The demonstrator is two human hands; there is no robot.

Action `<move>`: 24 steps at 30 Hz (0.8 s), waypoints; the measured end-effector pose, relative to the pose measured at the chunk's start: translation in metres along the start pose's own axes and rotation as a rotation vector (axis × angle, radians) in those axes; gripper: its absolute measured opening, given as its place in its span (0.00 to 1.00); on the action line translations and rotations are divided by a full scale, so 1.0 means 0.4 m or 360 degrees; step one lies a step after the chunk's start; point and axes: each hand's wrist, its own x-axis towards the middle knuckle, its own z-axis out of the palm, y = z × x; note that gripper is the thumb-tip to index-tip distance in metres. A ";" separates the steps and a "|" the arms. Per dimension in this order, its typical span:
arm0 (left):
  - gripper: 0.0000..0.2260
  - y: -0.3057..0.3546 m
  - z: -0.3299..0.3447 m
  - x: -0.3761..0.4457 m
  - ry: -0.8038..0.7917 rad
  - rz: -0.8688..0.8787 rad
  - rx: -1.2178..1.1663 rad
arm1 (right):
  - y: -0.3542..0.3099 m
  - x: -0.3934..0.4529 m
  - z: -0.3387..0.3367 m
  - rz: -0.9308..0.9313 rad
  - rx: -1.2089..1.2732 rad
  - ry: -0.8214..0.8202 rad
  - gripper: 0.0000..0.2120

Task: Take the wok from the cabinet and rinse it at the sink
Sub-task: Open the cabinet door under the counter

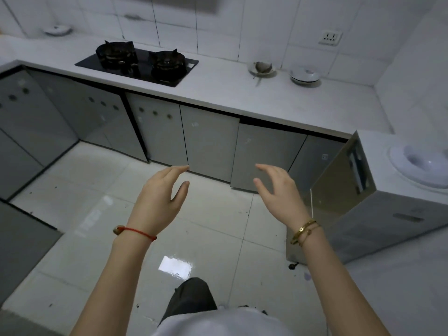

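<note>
Nearest to you are your white shirt hem and one dark trouser leg over the pale tiled floor, which carries a bright patch of reflected light. Both your forearms reach forward and up. Your left hand wears a red string bracelet at the wrist; its grip is wide, fingers and thumb spread in a loose curve, holding nothing. Your right hand wears gold bangles — its grip is wide too, palm turned inward, empty. The two hands face each other, well apart, raised in front of the grey cabinet doors.

Those doors are shut along the far run. At your right, one door stands swung open beside the sink unit, and what lies behind it cannot be made out. The wok does not show anywhere — you cannot tell which cabinet holds it. The sink sits at the right edge, a pale round basin set in the white table.

Farther back on the table lies a black two-burner gas hob. To its right stand a dish with a spoon and a stack of plates. Behind them rises the white tiled wall with a socket.
</note>
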 end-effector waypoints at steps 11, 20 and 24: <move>0.17 -0.157 0.114 0.477 -0.0123 0.0097 -0.0029 | 0.077 0.439 0.107 0.0079 0.0019 0.0037 0.19; 0.18 -0.277 0.147 0.922 -0.0277 0.0281 -0.0066 | 0.079 0.818 0.166 0.0252 0.0089 0.0182 0.19; 0.18 -0.303 0.184 1.049 -0.0380 0.0337 -0.0072 | 0.093 0.917 0.191 0.0333 0.0102 0.0249 0.19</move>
